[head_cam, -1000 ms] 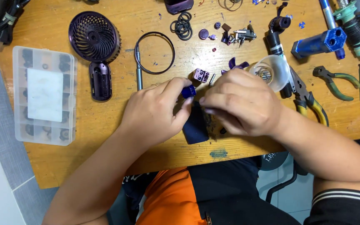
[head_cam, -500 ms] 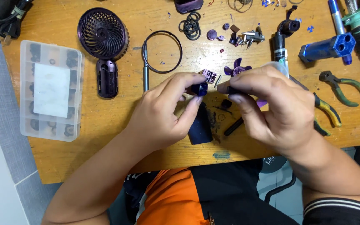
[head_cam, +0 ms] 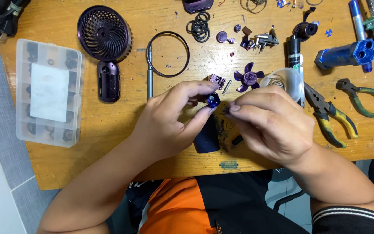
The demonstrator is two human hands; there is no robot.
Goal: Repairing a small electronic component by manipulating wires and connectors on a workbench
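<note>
My left hand [head_cam: 169,123] pinches a small round blue motor part [head_cam: 213,100] between thumb and fingertips, just above the wooden table [head_cam: 109,130]. My right hand [head_cam: 269,123] is closed right beside it. Its fingertips grip a small dark tool whose tip [head_cam: 226,110] nearly touches the blue part; most of the tool is hidden in the hand. A dark purple fan housing piece [head_cam: 207,138] lies on the table under both hands. A purple fan blade [head_cam: 248,78] and a small purple block [head_cam: 217,80] lie just beyond my fingers.
A purple fan grille with handle [head_cam: 104,34] lies at the back left beside a clear parts box [head_cam: 48,93]. A black ring [head_cam: 168,54], a screwdriver [head_cam: 149,80] and O-rings [head_cam: 200,26] lie behind my hands. To the right are a clear lid [head_cam: 291,82], pliers [head_cam: 330,116], green-handled pliers [head_cam: 361,97] and a blue tool [head_cam: 347,53].
My right hand has lifted off the housing piece and come up to the blue part in my left hand. The fan blade, hidden a second ago, now shows.
</note>
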